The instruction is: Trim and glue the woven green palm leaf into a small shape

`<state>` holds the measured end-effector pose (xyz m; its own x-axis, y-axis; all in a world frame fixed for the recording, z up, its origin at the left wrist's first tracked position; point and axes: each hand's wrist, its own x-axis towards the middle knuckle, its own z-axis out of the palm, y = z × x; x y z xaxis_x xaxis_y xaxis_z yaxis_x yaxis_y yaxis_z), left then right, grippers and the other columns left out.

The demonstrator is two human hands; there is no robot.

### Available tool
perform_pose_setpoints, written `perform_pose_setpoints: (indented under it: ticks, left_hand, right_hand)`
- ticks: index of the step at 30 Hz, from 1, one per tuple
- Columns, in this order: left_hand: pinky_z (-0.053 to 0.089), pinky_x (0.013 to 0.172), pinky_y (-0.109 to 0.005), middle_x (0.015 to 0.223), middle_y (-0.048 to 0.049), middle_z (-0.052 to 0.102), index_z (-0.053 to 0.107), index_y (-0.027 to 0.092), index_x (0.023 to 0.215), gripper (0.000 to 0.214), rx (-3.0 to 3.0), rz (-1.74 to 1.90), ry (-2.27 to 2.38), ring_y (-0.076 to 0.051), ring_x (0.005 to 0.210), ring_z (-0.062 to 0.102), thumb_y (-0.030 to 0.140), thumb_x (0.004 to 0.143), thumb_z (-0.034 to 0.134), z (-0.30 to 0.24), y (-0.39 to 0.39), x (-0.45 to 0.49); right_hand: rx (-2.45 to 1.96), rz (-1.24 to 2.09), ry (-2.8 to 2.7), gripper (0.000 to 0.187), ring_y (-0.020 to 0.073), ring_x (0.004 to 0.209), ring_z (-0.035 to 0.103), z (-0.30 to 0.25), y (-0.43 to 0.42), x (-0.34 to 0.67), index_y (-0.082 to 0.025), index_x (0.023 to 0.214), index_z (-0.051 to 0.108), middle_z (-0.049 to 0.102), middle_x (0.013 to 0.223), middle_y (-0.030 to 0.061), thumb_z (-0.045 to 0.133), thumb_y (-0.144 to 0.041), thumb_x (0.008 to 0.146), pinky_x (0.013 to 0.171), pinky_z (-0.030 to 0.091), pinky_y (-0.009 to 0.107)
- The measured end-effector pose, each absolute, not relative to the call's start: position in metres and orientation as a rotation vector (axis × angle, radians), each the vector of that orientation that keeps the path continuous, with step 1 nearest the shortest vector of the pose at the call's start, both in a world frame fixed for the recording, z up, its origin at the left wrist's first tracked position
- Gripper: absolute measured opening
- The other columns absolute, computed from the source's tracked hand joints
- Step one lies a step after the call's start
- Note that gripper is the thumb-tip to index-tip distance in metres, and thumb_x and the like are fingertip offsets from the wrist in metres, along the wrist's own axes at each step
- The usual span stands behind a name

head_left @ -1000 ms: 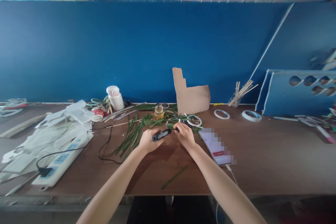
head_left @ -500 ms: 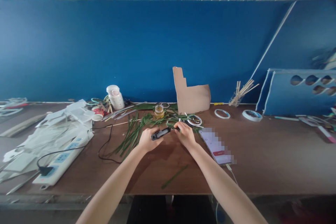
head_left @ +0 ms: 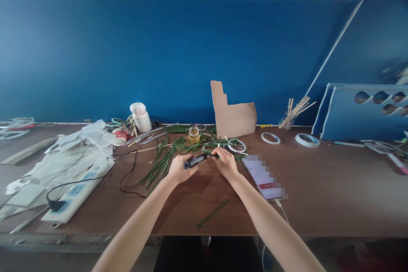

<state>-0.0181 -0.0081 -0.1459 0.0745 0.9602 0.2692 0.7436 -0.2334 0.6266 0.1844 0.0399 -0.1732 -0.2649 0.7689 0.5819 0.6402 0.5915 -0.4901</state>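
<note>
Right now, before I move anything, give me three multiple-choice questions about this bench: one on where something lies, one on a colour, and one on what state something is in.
1. Where does the white power strip lie?
A) left of the left hand
B) beside the phone
C) hung on the wall

2. What colour is the tool held in that hand?
A) red
B) black
C) white

3. What state is the brown cardboard sheet in?
A) lying flat
B) rolled up
C) standing upright

Answers:
1. A: the strip lies well left of that hand.
2. B: the gripped body shows black.
3. C: the sheet rises on its edge.
</note>
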Motion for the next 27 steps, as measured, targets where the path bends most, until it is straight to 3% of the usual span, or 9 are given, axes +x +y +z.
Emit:
perform_pose_setpoints:
  ticks: [27]
  left_hand:
    - [0.037, 0.055, -0.021, 0.061, -0.0006, 0.062, 0.067, 0.017, 0.070, 0.011, 1.996, 0.920, 1.742, -0.014, 0.060, 0.057, 0.024, 0.065, 0.062, -0.1471, -0.0044, -0.0240]
  right_hand:
    - [-1.124, 0.252, -1.951, 0.019, 0.0168, 0.076, 0.058, -0.1739, 0.0409, 0.1860, -0.023, 0.079, 0.057, 0.063, 0.080, 0.0004, 0.049, -0.009, 0.069, 0.071, 0.042, 0.026]
